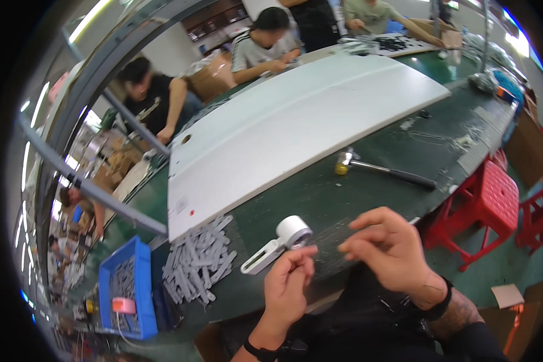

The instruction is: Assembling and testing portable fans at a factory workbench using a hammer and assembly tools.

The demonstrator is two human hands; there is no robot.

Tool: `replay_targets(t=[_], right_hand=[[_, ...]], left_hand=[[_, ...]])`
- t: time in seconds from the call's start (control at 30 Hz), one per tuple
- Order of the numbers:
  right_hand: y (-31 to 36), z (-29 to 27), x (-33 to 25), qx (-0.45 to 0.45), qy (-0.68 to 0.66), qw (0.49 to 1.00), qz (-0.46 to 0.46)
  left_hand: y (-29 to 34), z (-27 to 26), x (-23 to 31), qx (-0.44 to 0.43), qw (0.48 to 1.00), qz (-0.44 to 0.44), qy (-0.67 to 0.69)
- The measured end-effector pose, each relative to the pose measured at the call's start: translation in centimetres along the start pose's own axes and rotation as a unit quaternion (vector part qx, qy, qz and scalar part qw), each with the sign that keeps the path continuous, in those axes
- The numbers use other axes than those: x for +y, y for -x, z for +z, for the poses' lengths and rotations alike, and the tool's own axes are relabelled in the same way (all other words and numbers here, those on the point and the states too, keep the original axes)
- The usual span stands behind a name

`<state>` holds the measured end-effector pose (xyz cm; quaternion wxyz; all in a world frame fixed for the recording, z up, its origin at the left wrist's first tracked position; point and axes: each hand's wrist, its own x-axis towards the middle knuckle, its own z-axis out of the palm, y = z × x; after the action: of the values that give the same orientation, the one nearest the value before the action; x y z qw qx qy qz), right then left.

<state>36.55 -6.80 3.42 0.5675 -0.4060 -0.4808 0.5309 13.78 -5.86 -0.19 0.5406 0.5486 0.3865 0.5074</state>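
Just above the table's near edge, my left hand has its index finger stretched out and the other fingers loosely bent. I see nothing held in it. Its fingertip overlaps the lower rim of a white plastic part with a round cylindrical head and a slotted flat handle; whether they touch, I cannot tell. My right hand is raised to the right of it, fingers half curled, thumb and index apart, with nothing visible between them. Left of the white part lies a heap of flat grey plastic strips.
A hammer with a yellow end lies beyond my hands. A large white panel covers much of the green table. A blue bin of grey pieces stands left; red stools stand right. Several people sit across.
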Motion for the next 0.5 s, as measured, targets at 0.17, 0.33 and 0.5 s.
replay_targets(t=[0.17,0.33,0.5], right_hand=[[-1.0,-5.7,0.6,0.116,0.3,0.942,-0.101],[-5.5,-12.4,3.1,0.208,0.521,0.814,-0.154],[-6.7,-16.4,5.4,0.222,0.649,0.713,-0.149]], left_hand=[[1.7,-9.4,-0.3,0.111,0.964,0.135,-0.202],[-2.5,-17.6,2.0,0.177,0.883,0.06,-0.431],[-7.6,-21.2,1.4,0.045,0.77,0.12,-0.625]])
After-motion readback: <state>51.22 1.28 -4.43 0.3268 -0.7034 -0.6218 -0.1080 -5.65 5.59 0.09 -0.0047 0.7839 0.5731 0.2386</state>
